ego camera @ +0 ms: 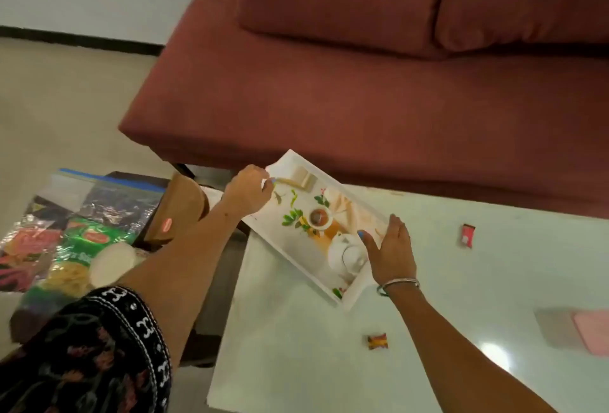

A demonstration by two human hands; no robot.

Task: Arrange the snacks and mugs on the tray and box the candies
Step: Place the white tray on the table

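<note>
A white rectangular tray (290, 249) with a printed picture of a teapot, cup and leaves sits tilted at the left corner of the white table (445, 297). My left hand (248, 190) grips the tray's far left end. My right hand (390, 248) holds its near right rim. Nothing real lies on the tray. A red wrapped candy (468, 235) rests on the table to the right. An orange-yellow wrapped candy (378, 341) is in front of the tray. Snack packets (82, 244), green and red, and a white mug (112, 263) lie at the left, off the table.
A dark red sofa (379, 89) runs behind the table. A brown bag (179, 208) and a zip plastic bag (108, 191) sit at the left by the snacks. A pink box (590, 332) on a grey mat is at the table's right edge.
</note>
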